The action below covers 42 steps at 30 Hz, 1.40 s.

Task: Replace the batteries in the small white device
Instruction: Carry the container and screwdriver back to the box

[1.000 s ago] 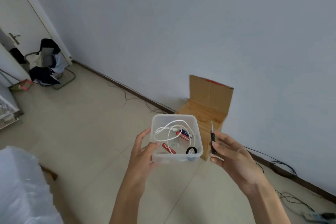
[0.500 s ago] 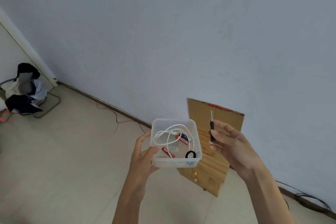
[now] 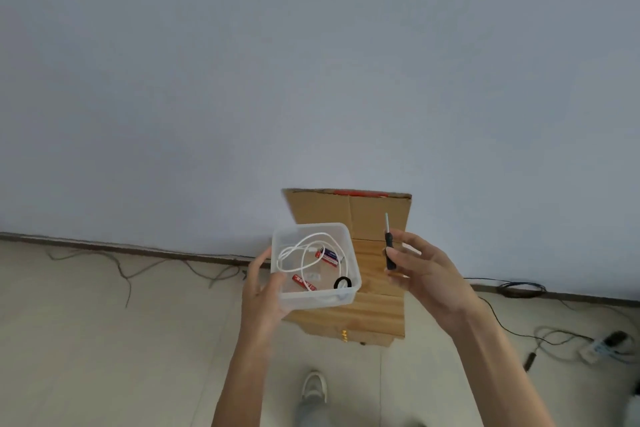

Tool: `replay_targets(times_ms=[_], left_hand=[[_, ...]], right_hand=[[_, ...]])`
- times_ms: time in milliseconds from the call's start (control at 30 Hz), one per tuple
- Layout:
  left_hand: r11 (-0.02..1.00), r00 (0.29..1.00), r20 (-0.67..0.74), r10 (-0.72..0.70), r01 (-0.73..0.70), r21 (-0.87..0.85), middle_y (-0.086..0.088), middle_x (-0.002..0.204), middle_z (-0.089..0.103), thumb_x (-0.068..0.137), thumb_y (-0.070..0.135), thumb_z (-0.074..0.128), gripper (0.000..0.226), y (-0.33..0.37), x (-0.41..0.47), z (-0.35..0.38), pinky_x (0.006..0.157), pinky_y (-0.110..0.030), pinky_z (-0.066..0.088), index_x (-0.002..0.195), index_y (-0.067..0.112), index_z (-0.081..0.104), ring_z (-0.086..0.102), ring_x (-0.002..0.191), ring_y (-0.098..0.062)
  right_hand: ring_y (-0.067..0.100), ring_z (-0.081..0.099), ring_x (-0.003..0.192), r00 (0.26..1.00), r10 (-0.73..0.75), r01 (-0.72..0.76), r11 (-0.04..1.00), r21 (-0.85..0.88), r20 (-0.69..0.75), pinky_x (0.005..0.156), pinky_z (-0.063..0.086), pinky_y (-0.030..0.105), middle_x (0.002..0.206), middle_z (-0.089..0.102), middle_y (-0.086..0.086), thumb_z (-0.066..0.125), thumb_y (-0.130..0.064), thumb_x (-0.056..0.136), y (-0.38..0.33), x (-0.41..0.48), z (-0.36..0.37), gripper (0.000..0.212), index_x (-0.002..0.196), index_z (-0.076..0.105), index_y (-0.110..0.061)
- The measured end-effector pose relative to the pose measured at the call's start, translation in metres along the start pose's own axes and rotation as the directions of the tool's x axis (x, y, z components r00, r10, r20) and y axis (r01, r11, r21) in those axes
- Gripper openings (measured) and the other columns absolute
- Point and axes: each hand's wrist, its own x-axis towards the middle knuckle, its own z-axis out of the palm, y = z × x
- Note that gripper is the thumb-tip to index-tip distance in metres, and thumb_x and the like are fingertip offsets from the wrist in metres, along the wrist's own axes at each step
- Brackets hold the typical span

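Batteries (image 3: 328,256), white cable (image 3: 301,243) in clear tub (image 3: 311,302) in left grip (image 3: 259,288); screwdriver (image 3: 388,241) in right grip (image 3: 426,274).

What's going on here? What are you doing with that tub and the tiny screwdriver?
A person stands holding a clear plastic tub in the left hand and pinching a small screwdriver upright in the right hand. A white cable, two red batteries and a black ring lie in the tub. Nothing is being opened yet; both hands are in the air in front of a wooden box by the wall.
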Motion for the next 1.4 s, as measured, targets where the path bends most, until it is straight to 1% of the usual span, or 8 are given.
replay_targets(times_ms=[200, 400, 533, 733, 900, 1033, 1233, 1400], left_hand=[[0.994, 0.991, 0.113, -0.077, 0.068, 0.087, 0.008, 0.126, 0.07, 0.097, 0.029, 0.067, 0.042, -0.023, 0.111, 0.009, 0.097, -0.053, 0.062, 0.126, 0.059, 0.064, 0.071, 0.115, -0.016], [0.99, 0.983, 0.18, -0.039, 0.014, 0.137, 0.015, 0.127, 0.07, 0.105, 0.021, 0.06, 0.037, -0.074, 0.195, 0.019, 0.084, -0.012, 0.054, 0.137, 0.041, 0.064, 0.07, 0.099, 0.012], [0.977, 0.989, 0.141, -0.054, 0.023, 0.213, 0.023, 0.134, 0.066, 0.104, 0.032, 0.059, 0.033, -0.13, 0.24, 0.026, 0.115, -0.042, 0.05, 0.131, 0.051, 0.063, 0.065, 0.126, -0.004], [0.956, 0.989, 0.147, 0.024, -0.066, 0.287, 0.022, 0.138, 0.064, 0.113, 0.03, 0.047, 0.035, -0.223, 0.279, 0.038, 0.115, -0.035, 0.049, 0.147, 0.039, 0.054, 0.059, 0.128, 0.005], [0.91, 0.988, 0.148, 0.048, -0.104, 0.401, 0.023, 0.143, 0.06, 0.114, 0.039, 0.041, 0.036, -0.3, 0.317, 0.042, 0.118, -0.054, 0.044, 0.148, 0.05, 0.048, 0.055, 0.137, -0.01], [0.925, 0.993, 0.111, 0.048, -0.086, 0.371, 0.017, 0.143, 0.062, 0.115, 0.029, 0.042, 0.038, -0.334, 0.337, 0.046, 0.116, -0.049, 0.048, 0.15, 0.043, 0.048, 0.059, 0.133, -0.007], [0.935, 0.991, 0.106, 0.083, -0.115, 0.336, 0.011, 0.143, 0.063, 0.116, 0.029, 0.041, 0.038, -0.362, 0.357, 0.043, 0.098, -0.019, 0.054, 0.154, 0.034, 0.046, 0.062, 0.128, -0.002], [0.92, 0.991, 0.086, 0.104, -0.129, 0.371, 0.006, 0.131, 0.07, 0.116, 0.032, 0.045, 0.037, -0.38, 0.363, 0.038, 0.084, -0.029, 0.062, 0.153, 0.035, 0.046, 0.071, 0.114, -0.012]], right_hand=[[0.023, 0.071, 0.088, 0.973, 0.051, -0.06, 0.998, -0.034, -0.225, 0.087, 0.062, 0.04, 0.098, 0.075, 0.005, 0.075, -0.011, 0.096, 0.058, 0.058, 0.007, 0.038, 0.133, 0.069, -0.016], [0.025, 0.07, 0.084, 0.942, 0.112, -0.142, 0.987, -0.074, -0.316, 0.087, 0.061, 0.044, 0.095, 0.074, 0.007, 0.076, -0.008, 0.096, 0.123, 0.119, 0.0, 0.038, 0.132, 0.067, -0.015], [0.022, 0.072, 0.08, 0.912, 0.152, -0.216, 0.967, -0.131, -0.381, 0.077, 0.062, 0.037, 0.097, 0.074, 0.01, 0.078, -0.006, 0.094, 0.172, 0.162, -0.022, 0.039, 0.13, 0.068, -0.015], [0.021, 0.073, 0.074, 0.856, 0.105, -0.287, 0.911, -0.296, -0.506, 0.067, 0.063, 0.036, 0.099, 0.073, 0.01, 0.078, -0.004, 0.092, 0.251, 0.227, -0.061, 0.037, 0.124, 0.069, -0.02], [0.02, 0.074, 0.077, 0.859, 0.06, -0.332, 0.822, -0.463, -0.509, 0.068, 0.066, 0.045, 0.1, 0.071, 0.001, 0.075, -0.009, 0.094, 0.319, 0.274, -0.091, 0.039, 0.128, 0.066, -0.025], [0.017, 0.074, 0.079, 0.847, -0.032, -0.344, 0.727, -0.594, -0.53, 0.071, 0.064, 0.046, 0.098, 0.07, -0.009, 0.075, -0.02, 0.096, 0.357, 0.306, -0.108, 0.036, 0.129, 0.064, -0.031], [0.018, 0.069, 0.088, 0.845, -0.149, -0.363, 0.543, -0.757, -0.513, 0.074, 0.061, 0.044, 0.105, 0.067, -0.009, 0.069, -0.019, 0.099, 0.397, 0.331, -0.118, 0.034, 0.129, 0.059, -0.03], [0.026, 0.064, 0.085, 0.869, -0.198, -0.344, 0.416, -0.842, -0.453, 0.071, 0.059, 0.047, 0.107, 0.061, 0.0, 0.067, -0.015, 0.096, 0.413, 0.335, -0.116, 0.031, 0.126, 0.06, -0.021]])
